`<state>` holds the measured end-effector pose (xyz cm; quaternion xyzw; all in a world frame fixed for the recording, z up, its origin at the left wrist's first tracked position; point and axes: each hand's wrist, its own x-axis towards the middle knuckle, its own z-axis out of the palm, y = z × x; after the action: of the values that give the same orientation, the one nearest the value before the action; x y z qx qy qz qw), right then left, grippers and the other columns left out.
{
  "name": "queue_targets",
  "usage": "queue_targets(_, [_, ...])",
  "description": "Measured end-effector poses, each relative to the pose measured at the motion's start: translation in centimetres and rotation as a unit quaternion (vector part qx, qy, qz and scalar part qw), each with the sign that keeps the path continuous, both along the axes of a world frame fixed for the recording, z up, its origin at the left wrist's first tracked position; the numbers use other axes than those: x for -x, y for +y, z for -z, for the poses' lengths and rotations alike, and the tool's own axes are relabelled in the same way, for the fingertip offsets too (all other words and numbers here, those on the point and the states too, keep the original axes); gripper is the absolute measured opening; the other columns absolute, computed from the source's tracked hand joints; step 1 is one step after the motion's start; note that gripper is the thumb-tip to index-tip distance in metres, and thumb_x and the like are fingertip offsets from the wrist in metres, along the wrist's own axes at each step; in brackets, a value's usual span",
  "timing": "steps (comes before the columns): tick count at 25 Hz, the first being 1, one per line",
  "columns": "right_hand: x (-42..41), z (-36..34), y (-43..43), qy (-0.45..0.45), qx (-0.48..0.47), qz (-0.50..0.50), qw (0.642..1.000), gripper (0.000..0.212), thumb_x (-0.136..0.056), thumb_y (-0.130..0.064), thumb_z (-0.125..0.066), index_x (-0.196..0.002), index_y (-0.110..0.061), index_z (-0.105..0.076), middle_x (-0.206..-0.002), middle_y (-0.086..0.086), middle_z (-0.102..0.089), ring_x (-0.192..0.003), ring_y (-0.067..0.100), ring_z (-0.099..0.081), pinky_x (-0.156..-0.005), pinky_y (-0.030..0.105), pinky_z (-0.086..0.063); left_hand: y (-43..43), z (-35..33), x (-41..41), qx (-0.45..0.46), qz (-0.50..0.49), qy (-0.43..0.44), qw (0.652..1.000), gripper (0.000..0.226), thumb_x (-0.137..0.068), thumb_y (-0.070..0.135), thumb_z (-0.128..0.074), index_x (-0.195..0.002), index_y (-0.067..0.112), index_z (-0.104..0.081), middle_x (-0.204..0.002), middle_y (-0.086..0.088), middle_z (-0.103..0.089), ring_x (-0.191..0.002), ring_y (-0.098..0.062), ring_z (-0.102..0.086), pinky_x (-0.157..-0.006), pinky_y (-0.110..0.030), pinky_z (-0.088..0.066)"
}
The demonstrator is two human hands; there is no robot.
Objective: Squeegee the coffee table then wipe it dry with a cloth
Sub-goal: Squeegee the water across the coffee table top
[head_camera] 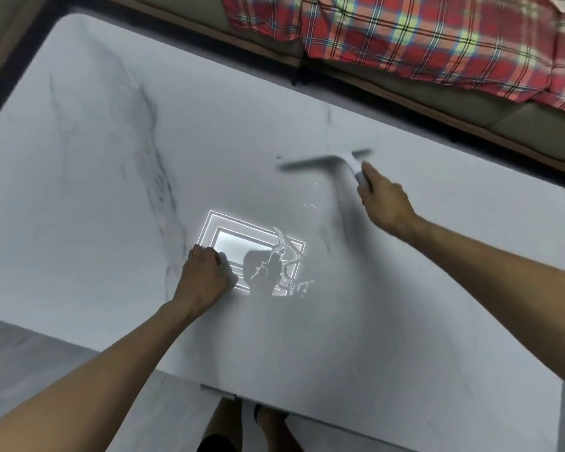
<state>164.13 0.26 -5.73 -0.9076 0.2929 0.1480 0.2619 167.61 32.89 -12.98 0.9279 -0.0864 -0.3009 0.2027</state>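
A white marble-look coffee table [95,190] fills most of the view. My right hand [384,199] grips the handle of a grey squeegee [327,161], whose blade lies on the tabletop at the far right, blurred by motion. Thin streaks and puddles of water [284,256] glisten in the middle of the table, in the reflection of a ceiling light. My left hand [204,275] rests on the tabletop beside that wet patch with its fingers curled under, holding nothing that I can see. No cloth is in view.
A sofa [519,125] with a red plaid blanket [437,37] runs along the table's far side, with a narrow dark gap between them. Grey floor [30,347] shows at the lower left. My feet [268,419] stand at the table's near edge.
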Motion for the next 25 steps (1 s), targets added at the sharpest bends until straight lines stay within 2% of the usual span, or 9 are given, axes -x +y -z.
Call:
queue_targets(2, [-5.4, 1.2, -1.0, -0.007, 0.026, 0.019, 0.999, 0.022, -0.101, -0.023, -0.033, -0.118, -0.018, -0.045, -0.112, 0.020, -0.063, -0.093, 0.044, -0.059, -0.080, 0.043, -0.047, -1.4, 1.2, -2.4, 0.002, 0.013, 0.000, 1.000, 0.020, -0.081, 0.012, -0.051, -0.062, 0.006, -0.046, -0.079, -0.015, -0.046, -0.077, -0.032, -0.049, -0.069, -0.035, -0.045])
queue_targets(4, [-9.8, 2.3, -2.0, 0.004, 0.036, 0.056, 0.998, 0.011, -0.098, -0.020, -0.031, -0.101, -0.019, -0.041, -0.110, 0.022, -0.060, -0.085, 0.038, -0.058, -0.076, 0.043, -0.049, -2.2, 2.8, -4.1, -0.014, 0.035, 0.034, 0.999, 0.006, -0.080, 0.010, -0.055, -0.085, 0.006, -0.055, -0.103, -0.020, -0.048, -0.097, -0.036, -0.050, -0.084, -0.039, -0.047])
queue_targets(6, [-12.6, 3.4, -2.6, 0.023, 0.031, 0.085, 0.996, 0.016, -0.096, -0.020, -0.031, -0.105, -0.019, -0.045, -0.116, 0.021, -0.058, -0.086, 0.035, -0.055, -0.075, 0.041, -0.049, -2.4, 4.0, -5.0, -0.052, 0.070, 0.082, 0.993, 0.031, -0.085, 0.011, -0.055, -0.115, 0.002, -0.052, -0.132, -0.027, -0.040, -0.121, -0.045, -0.044, -0.099, -0.047, -0.044])
queue_targets(8, [-13.4, 4.2, -2.4, 0.038, 0.050, 0.076, 0.995, 0.030, -0.096, -0.017, -0.031, -0.121, -0.018, -0.047, -0.119, 0.021, -0.058, -0.096, 0.040, -0.058, -0.078, 0.043, -0.050, -2.9, 4.5, -5.6, -0.087, 0.097, 0.104, 0.986, 0.038, -0.091, 0.008, -0.042, -0.128, -0.001, -0.041, -0.144, -0.035, -0.028, -0.137, -0.050, -0.026, -0.104, -0.049, -0.037])
queue_targets(11, [-9.5, 4.5, -1.1, 0.033, 0.082, 0.016, 0.996, 0.039, -0.100, -0.016, -0.034, -0.138, -0.017, -0.039, -0.120, 0.023, -0.061, -0.108, 0.047, -0.054, -0.087, 0.045, -0.045, -3.8, 4.6, -6.2, -0.093, 0.080, 0.130, 0.984, 0.048, -0.092, 0.003, -0.035, -0.138, -0.008, -0.029, -0.145, -0.036, -0.023, -0.138, -0.058, -0.018, -0.108, -0.054, -0.030])
queue_targets(17, [4.6, 0.8, 2.5, 0.152, 0.029, -0.028, 0.988, 0.050, -0.101, -0.026, -0.029, -0.149, -0.037, -0.021, -0.076, 0.003, -0.059, -0.065, 0.028, -0.055, -0.063, 0.031, -0.041, -4.2, 4.3, -6.6, -0.074, 0.041, 0.195, 0.977, 0.062, -0.084, 0.002, -0.033, -0.144, -0.004, -0.017, -0.144, -0.053, 0.000, -0.138, -0.062, 0.008, -0.119, -0.055, -0.007])
queue_targets(20, [5.9, -1.7, 1.8, 0.182, 0.015, -0.019, 0.983, 0.047, -0.103, -0.034, -0.029, -0.150, -0.034, -0.026, -0.079, 0.004, -0.061, -0.071, 0.032, -0.059, -0.066, 0.032, -0.045, -4.5, 4.1, -6.7, -0.067, 0.048, 0.201, 0.976, 0.059, -0.082, 0.002, -0.034, -0.140, -0.003, -0.022, -0.144, -0.052, 0.000, -0.138, -0.062, 0.010, -0.118, -0.054, 0.000])
queue_targets(23, [0.7, -1.4, -2.1, 0.087, 0.063, 0.016, 0.994, 0.036, -0.103, -0.027, -0.035, -0.137, -0.017, -0.043, -0.105, 0.025, -0.066, -0.092, 0.044, -0.063, -0.083, 0.046, -0.049, -4.7, 3.2, -6.9, -0.081, 0.062, 0.214, 0.971, 0.061, -0.084, 0.005, -0.036, -0.143, 0.001, -0.020, -0.145, -0.051, 0.005, -0.140, -0.059, 0.011, -0.118, -0.053, -0.001])
queue_targets(25, [-4.5, -0.4, -4.7, 0.053, 0.043, 0.087, 0.994, 0.012, -0.102, -0.018, -0.034, -0.110, -0.016, -0.042, -0.098, 0.025, -0.058, -0.086, 0.038, -0.060, -0.082, 0.052, -0.050, -4.7, 3.1, -6.9, -0.089, 0.052, 0.223, 0.969, 0.063, -0.086, 0.005, -0.036, -0.145, 0.000, -0.017, -0.146, -0.050, 0.008, -0.140, -0.060, 0.011, -0.119, -0.054, -0.005])
